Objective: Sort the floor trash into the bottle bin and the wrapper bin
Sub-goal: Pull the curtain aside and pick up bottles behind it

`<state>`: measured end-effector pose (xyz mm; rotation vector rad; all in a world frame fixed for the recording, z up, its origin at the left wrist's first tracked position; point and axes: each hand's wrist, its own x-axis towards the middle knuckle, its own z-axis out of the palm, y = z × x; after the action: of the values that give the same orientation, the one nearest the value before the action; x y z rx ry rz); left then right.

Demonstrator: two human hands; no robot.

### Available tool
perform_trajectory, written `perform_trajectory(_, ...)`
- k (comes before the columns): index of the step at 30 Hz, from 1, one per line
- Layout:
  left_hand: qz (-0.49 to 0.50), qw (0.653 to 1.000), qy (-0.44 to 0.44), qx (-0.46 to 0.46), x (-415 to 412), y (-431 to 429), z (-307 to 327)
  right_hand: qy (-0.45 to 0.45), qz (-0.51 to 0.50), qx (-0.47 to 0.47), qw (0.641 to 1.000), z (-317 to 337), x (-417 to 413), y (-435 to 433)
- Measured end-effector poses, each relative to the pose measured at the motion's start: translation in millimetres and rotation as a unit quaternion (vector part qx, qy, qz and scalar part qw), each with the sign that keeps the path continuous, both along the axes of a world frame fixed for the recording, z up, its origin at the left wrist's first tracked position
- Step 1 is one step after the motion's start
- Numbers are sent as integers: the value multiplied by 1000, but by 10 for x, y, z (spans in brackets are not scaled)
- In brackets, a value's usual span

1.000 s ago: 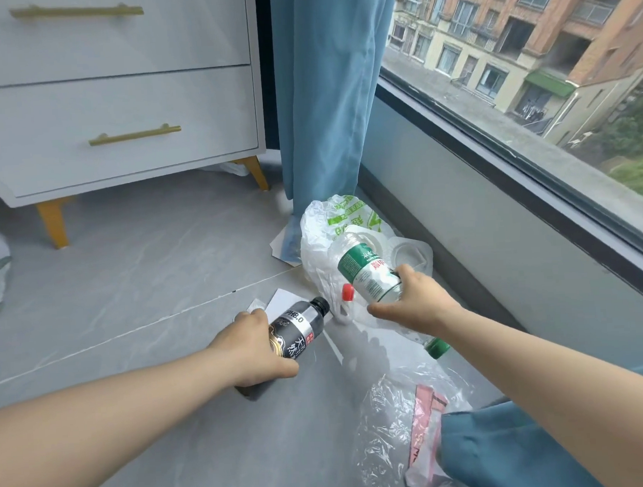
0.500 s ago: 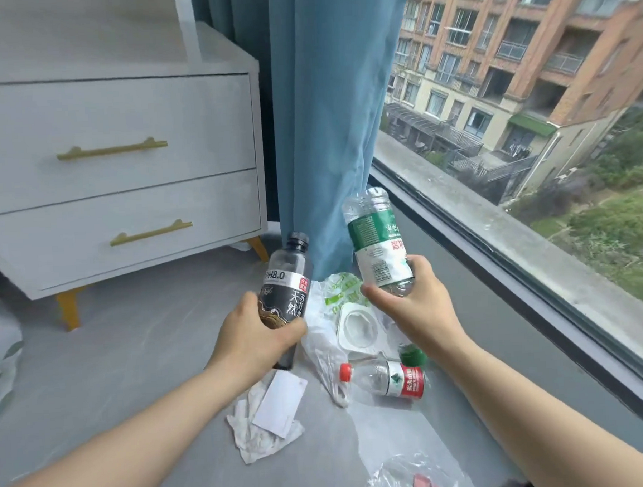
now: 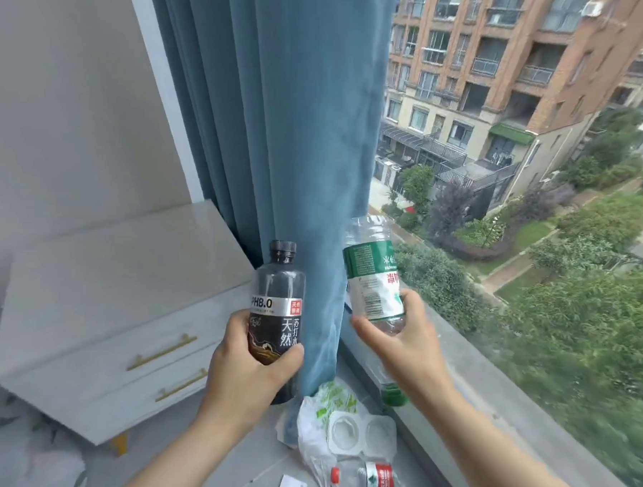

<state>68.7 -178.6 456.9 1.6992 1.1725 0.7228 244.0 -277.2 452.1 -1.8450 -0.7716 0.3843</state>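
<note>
Only hands and forearms visible from where I stand. Left hand (image 3: 244, 362) and right hand (image 3: 403, 339): both bare, plain fingers. Left forearm (image 3: 168, 467) and right forearm (image 3: 491, 446): bare skin all the way to the frame edge, slim and smooth. Upper arms and anything worn there are out of frame, so can't tell the clothing.

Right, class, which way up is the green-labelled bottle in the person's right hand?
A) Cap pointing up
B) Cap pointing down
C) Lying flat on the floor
B: the right hand holds the green-labelled bottle with its green cap below the hand and its base uppermost.
</note>
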Motion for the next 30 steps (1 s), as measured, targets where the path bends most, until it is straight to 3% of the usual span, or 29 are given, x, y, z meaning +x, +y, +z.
perform_trajectory(7, -33, 998, -42, 40, 67, -6, 2184, -42, -19, 38, 998, 2266, 30, -129)
perform_trajectory(18, -110, 965, -150, 183, -169, -170, 5534, -199, -55, 138, 969, 5876, -312, -514)
perform_trajectory(24, -195, 923, -219, 248, -447, -513, 6571, -260, -110, 206, 937, 6894, -907, -1068)
perform_trajectory(30, -279, 888, -259, 259, -441, -1141, 7029, -279, -193, 235, 911, 7365, -1350, -1908)
